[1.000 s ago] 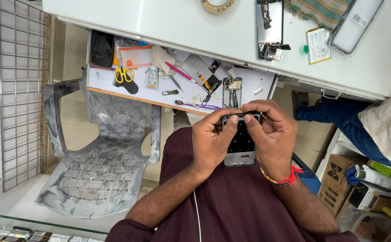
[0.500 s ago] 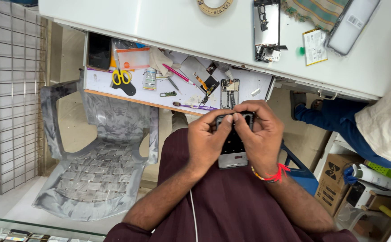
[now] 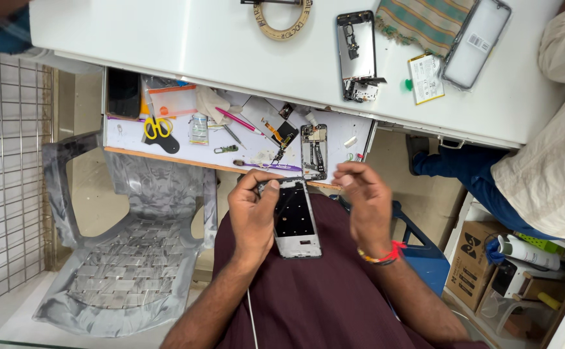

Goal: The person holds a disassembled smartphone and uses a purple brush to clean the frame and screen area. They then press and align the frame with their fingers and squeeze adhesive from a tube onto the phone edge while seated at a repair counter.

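Now my left hand grips the phone frame by its edge over my lap, below the open drawer, while my right hand hovers just beside it, fingers loosely curled and holding nothing. Stripping looks midway: the frame is thin grey metal around a dark, flat inner panel, so I judge any further prying needs a light touch.

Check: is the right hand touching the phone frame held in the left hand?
Apart. The head view shows the right hand lifted off to the side, with maroon cloth visible between it and the phone frame, which only the left hand grips.
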The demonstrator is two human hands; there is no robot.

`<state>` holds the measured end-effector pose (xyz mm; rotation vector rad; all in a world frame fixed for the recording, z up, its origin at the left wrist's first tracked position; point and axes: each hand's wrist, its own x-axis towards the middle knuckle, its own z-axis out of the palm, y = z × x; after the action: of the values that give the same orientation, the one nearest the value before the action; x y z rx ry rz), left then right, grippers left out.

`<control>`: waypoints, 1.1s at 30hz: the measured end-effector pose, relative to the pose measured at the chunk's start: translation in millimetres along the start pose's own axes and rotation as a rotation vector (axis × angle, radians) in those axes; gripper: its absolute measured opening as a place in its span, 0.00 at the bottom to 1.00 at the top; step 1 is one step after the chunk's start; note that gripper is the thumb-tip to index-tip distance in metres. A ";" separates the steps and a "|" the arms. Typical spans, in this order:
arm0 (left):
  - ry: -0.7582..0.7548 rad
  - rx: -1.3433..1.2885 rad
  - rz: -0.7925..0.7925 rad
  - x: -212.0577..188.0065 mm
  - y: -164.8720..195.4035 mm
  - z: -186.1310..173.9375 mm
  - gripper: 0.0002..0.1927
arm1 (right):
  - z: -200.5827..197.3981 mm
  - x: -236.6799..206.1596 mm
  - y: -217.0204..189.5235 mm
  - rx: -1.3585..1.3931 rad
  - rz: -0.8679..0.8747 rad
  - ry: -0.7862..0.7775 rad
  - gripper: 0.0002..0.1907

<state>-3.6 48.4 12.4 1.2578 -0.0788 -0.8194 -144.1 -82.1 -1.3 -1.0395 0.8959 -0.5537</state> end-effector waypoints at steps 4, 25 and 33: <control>-0.042 -0.028 -0.056 2.7 3.5 -1.7 0.04 | -55.4 20.4 16.3 -0.069 -0.049 0.097 0.07; -0.132 -0.073 -0.017 -7.6 4.6 21.4 0.05 | -34.6 26.0 -34.5 -0.200 -0.178 -0.121 0.05; -0.124 -0.107 -0.054 -10.3 6.7 21.1 0.05 | 18.8 2.4 -61.8 -0.433 -0.304 -0.278 0.08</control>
<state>-17.7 37.9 29.4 1.1116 -0.0996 -0.9368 -126.1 -100.8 57.9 -1.6207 0.6240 -0.4584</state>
